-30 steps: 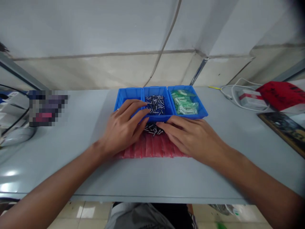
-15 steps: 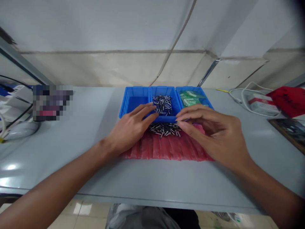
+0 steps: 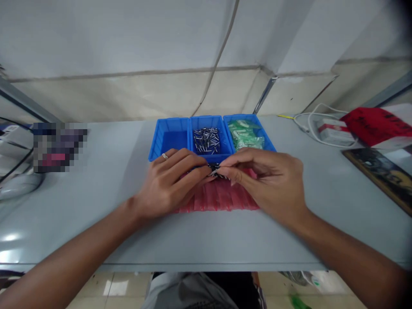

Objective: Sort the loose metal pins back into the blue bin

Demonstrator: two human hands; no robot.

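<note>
Metal pins (image 3: 207, 140), slim and seemingly hard, lie loose in the middle blue bin (image 3: 206, 121) and in a part-hidden heap before it, on a ribbed red sheet (image 3: 212, 198). Working left to right, the left hand (image 3: 174, 182) rests over the sheet with fingers bent close together, its tips by a thin silvery piece (image 3: 213, 172); the right hand (image 3: 267, 182), thumb and forefinger drawn narrow, meets it there, though I cannot tell which hand grips it. Each pin should be light, stiff and unlikely to break, yet smooth enough to roll or slip; fingertips suit it best, pinched about mid-shaft. The sheet looks soft, better held flat along its near edge.
</note>
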